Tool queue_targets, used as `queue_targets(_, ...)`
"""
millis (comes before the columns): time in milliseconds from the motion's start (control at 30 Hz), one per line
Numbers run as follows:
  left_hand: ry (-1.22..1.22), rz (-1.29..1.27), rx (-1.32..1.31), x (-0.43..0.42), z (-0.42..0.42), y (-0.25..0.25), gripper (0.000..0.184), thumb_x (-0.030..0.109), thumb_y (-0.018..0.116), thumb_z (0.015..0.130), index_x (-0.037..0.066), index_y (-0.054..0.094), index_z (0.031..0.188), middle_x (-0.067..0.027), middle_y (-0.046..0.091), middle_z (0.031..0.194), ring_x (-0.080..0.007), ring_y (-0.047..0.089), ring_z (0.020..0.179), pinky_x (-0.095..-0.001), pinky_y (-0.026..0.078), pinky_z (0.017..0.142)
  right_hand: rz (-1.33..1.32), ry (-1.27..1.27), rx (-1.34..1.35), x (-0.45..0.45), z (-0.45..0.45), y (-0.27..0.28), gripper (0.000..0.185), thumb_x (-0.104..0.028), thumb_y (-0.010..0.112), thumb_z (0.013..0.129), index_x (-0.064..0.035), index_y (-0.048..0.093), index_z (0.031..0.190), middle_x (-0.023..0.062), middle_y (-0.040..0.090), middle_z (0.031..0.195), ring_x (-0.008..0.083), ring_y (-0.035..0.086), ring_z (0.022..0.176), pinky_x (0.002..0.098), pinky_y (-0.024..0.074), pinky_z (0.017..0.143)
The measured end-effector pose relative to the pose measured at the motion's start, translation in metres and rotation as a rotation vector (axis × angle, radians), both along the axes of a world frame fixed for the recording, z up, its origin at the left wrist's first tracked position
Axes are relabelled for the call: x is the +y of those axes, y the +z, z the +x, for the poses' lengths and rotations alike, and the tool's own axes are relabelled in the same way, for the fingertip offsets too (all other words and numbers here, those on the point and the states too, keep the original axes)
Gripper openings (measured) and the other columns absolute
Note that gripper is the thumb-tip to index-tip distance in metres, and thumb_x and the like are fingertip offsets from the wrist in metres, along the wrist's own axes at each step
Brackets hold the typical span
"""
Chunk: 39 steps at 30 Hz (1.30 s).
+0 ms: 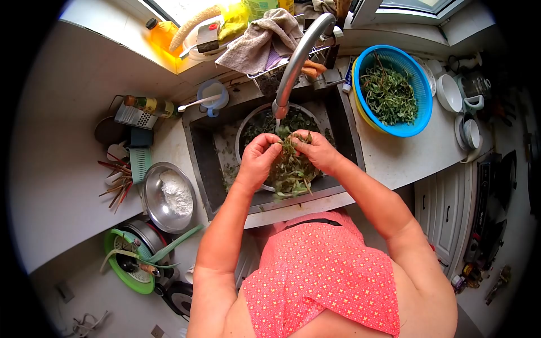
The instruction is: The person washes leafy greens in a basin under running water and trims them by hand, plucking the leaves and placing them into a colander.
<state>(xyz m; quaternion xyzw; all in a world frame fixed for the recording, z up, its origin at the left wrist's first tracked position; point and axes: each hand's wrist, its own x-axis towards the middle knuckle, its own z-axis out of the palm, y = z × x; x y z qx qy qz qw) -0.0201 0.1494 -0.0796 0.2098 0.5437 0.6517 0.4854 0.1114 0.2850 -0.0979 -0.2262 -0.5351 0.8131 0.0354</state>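
Both hands are over the sink [209,191], just below the spout of the curved faucet [298,56]. My left hand [260,158] pinches one side of a bunch of leafy greens [293,169]. On the other side of the same bunch, my right hand [315,151] has its fingers closed round the stems. The bunch hangs down between the hands over a round basin [243,127], which holds more dark greens. A thin stream of water seems to fall from the spout behind the fingers.
Right of the sink stands a blue basket [426,107] of greens, with white bowls [449,93] beyond. At left are a steel bowl [152,197] with white powder, a handled cup [213,97], a grater [135,116] and a green basket [115,262]. A cloth [265,42] hangs behind the sink.
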Motion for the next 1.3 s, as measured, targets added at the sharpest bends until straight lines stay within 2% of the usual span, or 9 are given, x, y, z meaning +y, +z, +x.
queue_targets(200,0.085,-0.074,-0.056,0.001,0.001,-0.003,0.007,0.009,0.060,0.090,0.004,0.056,0.094,0.0029,0.056,0.082,-0.0047,0.052,0.073,-0.0203,0.044,0.067,0.475,0.023,0.041,0.000,-0.002,0.015,0.022,-0.023,0.064,0.088,-0.0032,0.061,0.095,-0.0007,0.056,0.082,0.0093,0.053,0.076,0.0258,0.0442,0.070)
queue_targets(267,0.054,-0.095,-0.051,0.002,0.000,-0.003,0.009,0.009,0.060,0.089,0.004,0.057,0.095,0.0028,0.057,0.083,-0.0048,0.052,0.073,-0.0203,0.044,0.067,0.677,-0.045,0.023,0.003,-0.003,0.010,0.021,-0.020,0.069,0.080,-0.0019,0.062,0.088,0.0115,0.060,0.079,0.0216,0.059,0.072,0.0327,0.0473,0.067)
queue_targets(433,-0.096,-0.132,0.052,0.003,-0.004,-0.004,0.013,0.009,0.061,0.089,0.004,0.057,0.100,0.0015,0.058,0.084,-0.0067,0.053,0.070,-0.0213,0.044,0.062,0.658,-0.050,-0.042,0.007,-0.002,0.009,0.018,-0.018,0.067,0.078,-0.0015,0.063,0.083,0.0147,0.061,0.077,0.0250,0.060,0.068,0.0346,0.0467,0.063)
queue_targets(633,-0.127,-0.196,0.865,0.004,-0.020,-0.008,0.010,0.005,0.063,0.084,0.000,0.061,0.091,-0.0075,0.061,0.075,-0.0133,0.057,0.069,-0.0268,0.045,0.063,0.741,0.069,-0.148,0.015,0.000,0.016,0.019,-0.021,0.064,0.078,-0.0021,0.061,0.079,0.0126,0.059,0.066,0.0237,0.059,0.062,0.0353,0.0450,0.059)
queue_targets(700,-0.075,-0.146,1.118,0.004,-0.027,-0.010,0.015,0.006,0.065,0.078,0.000,0.062,0.092,-0.0179,0.061,0.085,-0.0330,0.060,0.074,-0.0356,0.048,0.066,0.733,0.113,-0.183,0.016,0.001,0.015,0.019,-0.021,0.063,0.078,-0.0019,0.060,0.078,0.0105,0.058,0.063,0.0207,0.057,0.060,0.0342,0.0445,0.058)
queue_targets(833,-0.139,-0.187,0.982,0.007,-0.024,-0.006,0.015,0.007,0.066,0.080,0.000,0.062,0.093,-0.0130,0.063,0.082,-0.0239,0.060,0.070,-0.0326,0.047,0.065,0.377,0.100,-0.177,0.016,0.000,0.010,0.019,-0.019,0.062,0.081,-0.0014,0.058,0.075,0.0031,0.053,0.062,0.0100,0.049,0.061,0.0303,0.0423,0.057)
queue_targets(900,-0.188,-0.180,0.472,0.011,-0.021,-0.006,0.015,0.010,0.066,0.083,0.001,0.062,0.094,-0.0075,0.063,0.081,-0.0142,0.057,0.068,-0.0302,0.046,0.064,0.318,0.055,-0.156,0.013,-0.004,0.013,0.019,-0.019,0.061,0.082,-0.0014,0.057,0.074,0.0013,0.052,0.062,0.0077,0.047,0.062,0.0293,0.0417,0.057)
queue_targets(1000,-0.191,-0.133,0.497,0.016,-0.012,-0.009,0.017,0.013,0.067,0.084,0.001,0.062,0.095,-0.0030,0.062,0.079,-0.0078,0.053,0.070,-0.0284,0.045,0.063,0.330,0.036,-0.114,0.015,-0.010,0.011,0.019,-0.017,0.060,0.083,-0.0010,0.057,0.075,0.0012,0.052,0.063,0.0076,0.046,0.063,0.0282,0.0416,0.058)
queue_targets(1300,-0.275,-0.160,1.048,0.018,-0.022,0.001,0.015,0.005,0.066,0.078,0.001,0.062,0.091,-0.0181,0.062,0.082,-0.0333,0.060,0.076,-0.0368,0.048,0.068,0.936,0.246,-0.257,0.018,-0.017,0.030,0.024,-0.026,0.062,0.074,-0.0044,0.064,0.084,0.0211,0.062,0.082,0.0400,0.059,0.080,0.0440,0.0476,0.070)
